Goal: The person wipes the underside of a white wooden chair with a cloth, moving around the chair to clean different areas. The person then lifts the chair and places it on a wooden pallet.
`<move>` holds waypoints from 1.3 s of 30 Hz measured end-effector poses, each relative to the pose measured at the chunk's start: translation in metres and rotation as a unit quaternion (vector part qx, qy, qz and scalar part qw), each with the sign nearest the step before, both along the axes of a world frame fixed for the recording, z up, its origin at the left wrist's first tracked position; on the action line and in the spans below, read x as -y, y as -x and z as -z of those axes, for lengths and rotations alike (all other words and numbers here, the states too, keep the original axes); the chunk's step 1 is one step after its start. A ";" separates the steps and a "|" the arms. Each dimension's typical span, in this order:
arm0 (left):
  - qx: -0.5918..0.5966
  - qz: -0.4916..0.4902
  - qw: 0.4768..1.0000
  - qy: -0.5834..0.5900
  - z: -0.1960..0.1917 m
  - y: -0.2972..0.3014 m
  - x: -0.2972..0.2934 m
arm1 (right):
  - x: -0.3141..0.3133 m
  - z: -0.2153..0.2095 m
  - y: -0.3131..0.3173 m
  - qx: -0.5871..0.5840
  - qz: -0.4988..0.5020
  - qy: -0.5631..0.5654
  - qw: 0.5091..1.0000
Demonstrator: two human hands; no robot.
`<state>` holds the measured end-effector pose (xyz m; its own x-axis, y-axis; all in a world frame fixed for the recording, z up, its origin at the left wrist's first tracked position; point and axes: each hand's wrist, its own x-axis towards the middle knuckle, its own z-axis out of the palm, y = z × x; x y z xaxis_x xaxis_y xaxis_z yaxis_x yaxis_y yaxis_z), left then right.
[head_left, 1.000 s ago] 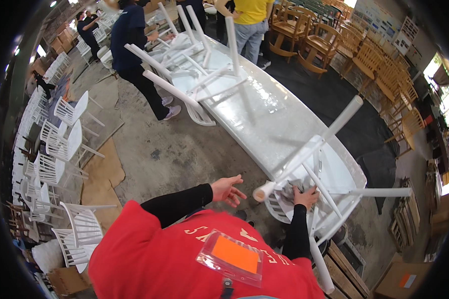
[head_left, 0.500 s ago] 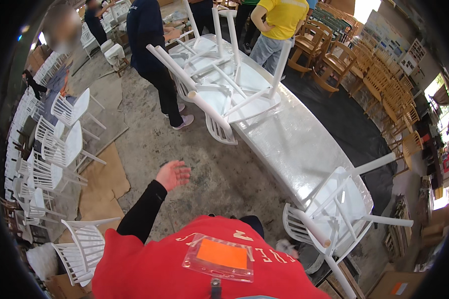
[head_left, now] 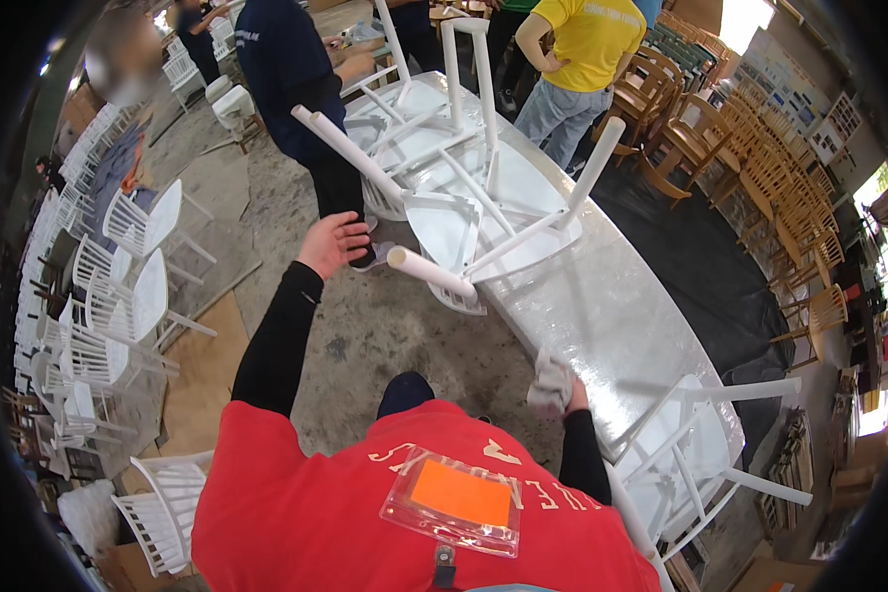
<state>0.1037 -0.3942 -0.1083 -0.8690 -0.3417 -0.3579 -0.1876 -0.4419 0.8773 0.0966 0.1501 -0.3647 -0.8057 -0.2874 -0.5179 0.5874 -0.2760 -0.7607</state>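
Observation:
My left hand (head_left: 333, 244) is raised with its fingers apart and nothing in it. It is nearest to the leg of an upturned white chair (head_left: 538, 222), apart from it. My right hand (head_left: 576, 397) grips a crumpled whitish cloth (head_left: 551, 383) at the near long edge of the plastic-covered table (head_left: 622, 306). More than one white chair lies upside down toward the table's far end, legs up. Another upturned white chair (head_left: 676, 474) rests on the near right end, beside my right forearm.
A person in dark clothes (head_left: 284, 89) stands left of the table's far end; one in a yellow shirt (head_left: 587, 39) stands beyond it. White spindle-back chairs (head_left: 133, 296) line the left. Wooden chairs (head_left: 691, 128) crowd the far right. Cardboard (head_left: 207, 365) covers part of the concrete floor.
My left hand has moved farther up and forward. My right hand with the cloth has come up to the table's edge. The view has shifted forward, nearer the upturned chairs.

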 end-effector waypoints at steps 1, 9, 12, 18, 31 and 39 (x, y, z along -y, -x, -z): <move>-0.007 0.007 1.000 0.019 -0.005 0.012 0.018 | 0.020 -0.014 0.033 -0.070 -0.028 -0.005 0.997; -0.022 -0.031 0.992 0.119 0.004 0.171 0.115 | 0.133 -0.031 0.199 -0.244 0.081 -0.049 0.965; -0.031 0.076 0.990 0.110 0.021 0.196 0.158 | 0.178 -0.029 0.223 -0.112 0.153 0.001 0.982; -0.116 0.189 0.974 0.035 0.037 0.218 0.189 | 0.201 -0.048 0.245 -0.032 0.121 -0.040 0.991; -0.126 0.099 0.987 -0.007 0.024 0.189 0.128 | 0.147 -0.060 0.269 -0.272 -0.063 -0.511 0.813; -0.140 0.145 0.977 0.071 0.012 0.201 0.136 | 0.141 -0.074 0.247 -0.135 0.102 -0.428 0.888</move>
<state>-0.0974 -0.5304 -0.1202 -0.9937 -0.0956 -0.0582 -0.0298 -0.2755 0.9608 -0.1502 0.0094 -0.2902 -0.9234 0.2853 -0.2568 0.3567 0.3907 -0.8486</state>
